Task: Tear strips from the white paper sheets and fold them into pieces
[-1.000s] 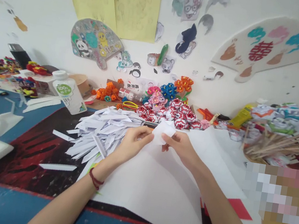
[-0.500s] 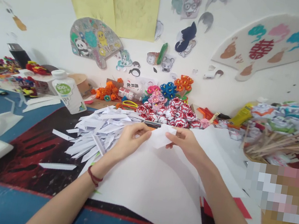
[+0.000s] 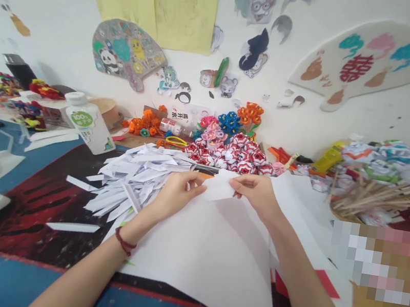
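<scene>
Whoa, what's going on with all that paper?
Someone's left hand and right hand are holding a small piece of white paper between them, over a big white sheet. A heap of white paper strips lies beside the left hand. Behind the hands sit red-and-white flowers.

Paper piece [image 3: 222, 186] over far end of sheet [image 3: 208, 252], strips [image 3: 140, 172] left, flowers [image 3: 244, 156] behind.

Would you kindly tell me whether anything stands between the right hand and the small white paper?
Nothing visible does: the right hand pinches the small white paper at its right edge, the left hand at its left.
</scene>
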Demonstrator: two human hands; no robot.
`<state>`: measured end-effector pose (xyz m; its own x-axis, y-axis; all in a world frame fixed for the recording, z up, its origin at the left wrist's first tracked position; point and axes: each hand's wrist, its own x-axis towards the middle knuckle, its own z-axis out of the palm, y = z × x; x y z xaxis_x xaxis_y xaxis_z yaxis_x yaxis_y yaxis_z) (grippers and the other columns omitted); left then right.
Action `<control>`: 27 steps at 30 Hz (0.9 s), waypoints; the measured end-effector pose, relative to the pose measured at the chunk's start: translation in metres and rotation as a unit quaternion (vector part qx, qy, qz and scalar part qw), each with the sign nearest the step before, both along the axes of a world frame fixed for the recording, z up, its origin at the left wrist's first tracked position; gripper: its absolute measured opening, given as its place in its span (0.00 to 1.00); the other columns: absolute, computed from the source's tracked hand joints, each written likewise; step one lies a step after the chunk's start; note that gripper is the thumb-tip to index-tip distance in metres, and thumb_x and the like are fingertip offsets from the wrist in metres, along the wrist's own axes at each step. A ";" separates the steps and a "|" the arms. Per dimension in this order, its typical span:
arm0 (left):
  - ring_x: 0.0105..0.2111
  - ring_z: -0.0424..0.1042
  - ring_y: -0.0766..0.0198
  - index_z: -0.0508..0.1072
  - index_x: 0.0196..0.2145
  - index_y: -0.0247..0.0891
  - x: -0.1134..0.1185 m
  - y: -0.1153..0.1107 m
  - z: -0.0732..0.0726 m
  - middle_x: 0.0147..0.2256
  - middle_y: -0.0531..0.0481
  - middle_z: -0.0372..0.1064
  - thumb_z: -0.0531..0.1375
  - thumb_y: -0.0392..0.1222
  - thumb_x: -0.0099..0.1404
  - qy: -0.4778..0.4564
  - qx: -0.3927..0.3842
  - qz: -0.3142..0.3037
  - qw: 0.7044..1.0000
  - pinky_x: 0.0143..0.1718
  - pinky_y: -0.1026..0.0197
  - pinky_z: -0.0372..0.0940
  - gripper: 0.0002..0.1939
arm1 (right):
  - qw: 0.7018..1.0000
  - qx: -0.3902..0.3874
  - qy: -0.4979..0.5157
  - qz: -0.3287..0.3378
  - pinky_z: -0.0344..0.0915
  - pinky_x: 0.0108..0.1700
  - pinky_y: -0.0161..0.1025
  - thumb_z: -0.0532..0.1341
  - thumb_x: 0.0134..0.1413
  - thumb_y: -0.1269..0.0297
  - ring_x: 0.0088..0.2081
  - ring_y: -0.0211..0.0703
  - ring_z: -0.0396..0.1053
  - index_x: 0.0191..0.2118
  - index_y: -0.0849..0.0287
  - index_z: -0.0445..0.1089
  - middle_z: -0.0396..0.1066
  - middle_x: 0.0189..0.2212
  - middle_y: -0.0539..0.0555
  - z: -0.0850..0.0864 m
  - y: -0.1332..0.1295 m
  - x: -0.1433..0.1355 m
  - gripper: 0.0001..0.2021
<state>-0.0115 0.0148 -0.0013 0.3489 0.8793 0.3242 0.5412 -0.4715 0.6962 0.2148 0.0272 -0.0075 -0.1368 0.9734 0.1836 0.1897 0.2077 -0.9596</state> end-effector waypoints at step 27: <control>0.33 0.67 0.63 0.71 0.32 0.37 0.006 0.006 -0.037 0.31 0.51 0.70 0.60 0.31 0.57 0.146 0.054 -0.039 0.987 0.35 0.62 0.59 0.05 | 0.940 0.013 -0.307 0.148 0.59 0.28 0.34 0.64 0.44 0.67 0.26 0.38 0.65 0.31 0.60 0.73 0.69 0.24 0.49 -0.021 0.004 0.007 0.05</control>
<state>-0.0055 0.0208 -0.0388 0.5076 0.8113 0.2901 0.6702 -0.5833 0.4589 0.2217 0.0313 -0.0284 -0.4890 0.8723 0.0040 0.6370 0.3603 -0.6814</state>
